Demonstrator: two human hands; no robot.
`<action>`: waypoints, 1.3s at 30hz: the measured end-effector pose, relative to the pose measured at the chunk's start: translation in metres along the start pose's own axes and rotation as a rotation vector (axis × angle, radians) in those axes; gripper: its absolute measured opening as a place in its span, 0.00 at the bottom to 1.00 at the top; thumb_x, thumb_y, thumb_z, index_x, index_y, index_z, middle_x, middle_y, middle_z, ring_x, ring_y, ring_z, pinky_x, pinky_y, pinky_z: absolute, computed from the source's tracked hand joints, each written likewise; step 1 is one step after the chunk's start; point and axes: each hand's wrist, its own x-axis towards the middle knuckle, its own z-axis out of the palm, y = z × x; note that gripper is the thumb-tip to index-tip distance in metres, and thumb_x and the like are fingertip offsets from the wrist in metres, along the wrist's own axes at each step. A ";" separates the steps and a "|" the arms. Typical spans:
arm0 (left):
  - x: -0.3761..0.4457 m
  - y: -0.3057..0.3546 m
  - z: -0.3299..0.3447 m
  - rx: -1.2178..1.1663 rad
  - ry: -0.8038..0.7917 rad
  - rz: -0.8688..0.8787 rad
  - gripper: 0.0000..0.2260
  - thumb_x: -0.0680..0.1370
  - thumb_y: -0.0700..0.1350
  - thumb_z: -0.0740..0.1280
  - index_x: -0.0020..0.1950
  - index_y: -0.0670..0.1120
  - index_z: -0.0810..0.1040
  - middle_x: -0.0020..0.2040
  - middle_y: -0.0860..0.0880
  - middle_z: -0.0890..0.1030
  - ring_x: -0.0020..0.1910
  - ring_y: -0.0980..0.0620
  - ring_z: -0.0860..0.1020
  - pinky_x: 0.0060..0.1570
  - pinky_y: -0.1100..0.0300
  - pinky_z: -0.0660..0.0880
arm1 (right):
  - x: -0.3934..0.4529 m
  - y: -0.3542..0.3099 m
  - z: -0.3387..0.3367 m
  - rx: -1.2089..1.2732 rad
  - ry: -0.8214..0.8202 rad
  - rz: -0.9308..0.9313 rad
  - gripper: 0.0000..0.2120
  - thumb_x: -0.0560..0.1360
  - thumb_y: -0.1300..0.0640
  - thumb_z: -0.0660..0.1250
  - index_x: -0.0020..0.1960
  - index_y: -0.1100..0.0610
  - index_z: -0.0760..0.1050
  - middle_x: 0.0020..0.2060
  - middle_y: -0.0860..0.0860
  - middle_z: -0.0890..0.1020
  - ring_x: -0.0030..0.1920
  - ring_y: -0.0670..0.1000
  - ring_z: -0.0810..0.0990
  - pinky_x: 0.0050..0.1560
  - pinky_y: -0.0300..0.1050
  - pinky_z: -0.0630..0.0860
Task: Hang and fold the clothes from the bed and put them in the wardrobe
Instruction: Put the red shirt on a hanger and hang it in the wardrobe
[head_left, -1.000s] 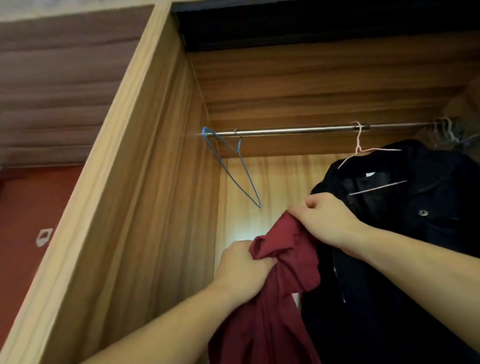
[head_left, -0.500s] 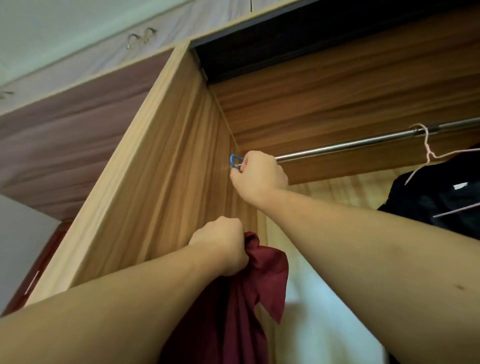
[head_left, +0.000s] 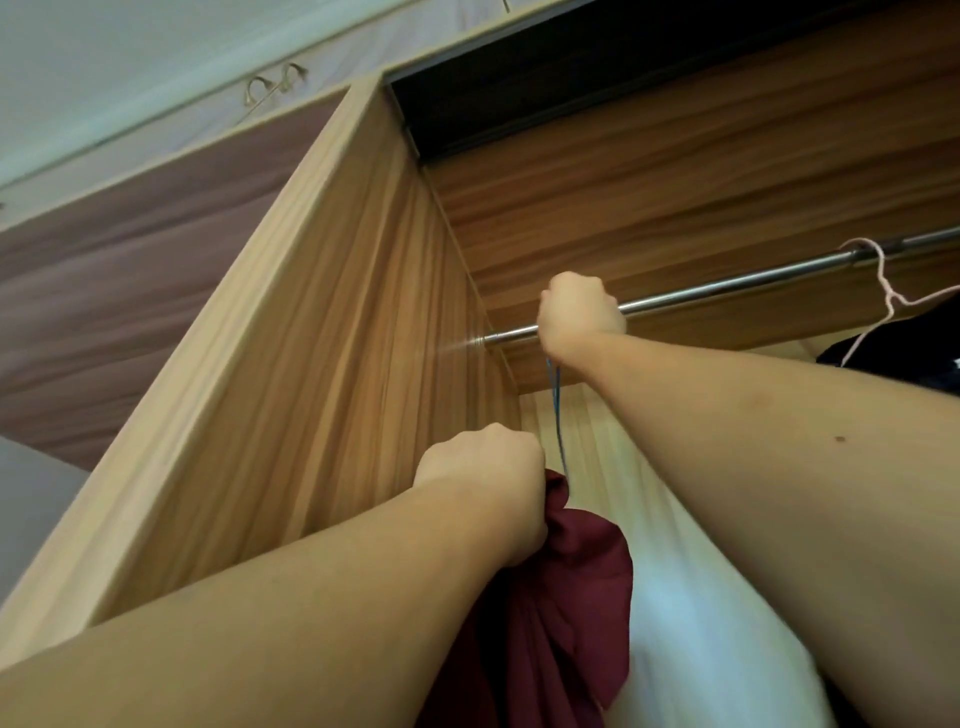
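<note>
Hanger (head_left: 558, 415) in raised R hand (head_left: 579, 317)

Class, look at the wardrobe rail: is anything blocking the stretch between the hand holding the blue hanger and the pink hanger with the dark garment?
Nothing visible does. The rail runs bare from the right hand, which grips the blue hanger, to the pink hanger. The left hand holds the maroon garment below.

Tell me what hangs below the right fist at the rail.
Below the right hand a thin blue wire hanger drops toward the maroon garment. Its hook is hidden inside the fist, its lower end behind the cloth.
</note>
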 end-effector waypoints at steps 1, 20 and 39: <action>0.000 0.000 0.000 -0.003 0.003 0.000 0.13 0.75 0.45 0.66 0.36 0.48 0.63 0.36 0.50 0.68 0.30 0.52 0.66 0.29 0.59 0.63 | 0.005 0.009 -0.003 0.035 -0.013 0.039 0.10 0.78 0.61 0.59 0.52 0.61 0.78 0.53 0.61 0.82 0.54 0.63 0.81 0.53 0.50 0.77; -0.006 0.004 0.008 -0.005 0.036 0.011 0.11 0.72 0.46 0.65 0.36 0.50 0.64 0.36 0.52 0.68 0.31 0.51 0.68 0.35 0.58 0.67 | -0.045 0.164 -0.007 0.393 -0.095 0.520 0.10 0.76 0.61 0.59 0.42 0.63 0.76 0.35 0.58 0.84 0.38 0.58 0.83 0.41 0.44 0.80; -0.092 0.032 0.065 -0.432 -0.192 -0.119 0.14 0.71 0.47 0.69 0.29 0.44 0.70 0.29 0.48 0.76 0.29 0.46 0.75 0.30 0.57 0.71 | -0.275 0.260 -0.046 0.246 -0.875 0.717 0.16 0.73 0.54 0.69 0.34 0.57 0.65 0.21 0.52 0.64 0.19 0.50 0.61 0.22 0.35 0.58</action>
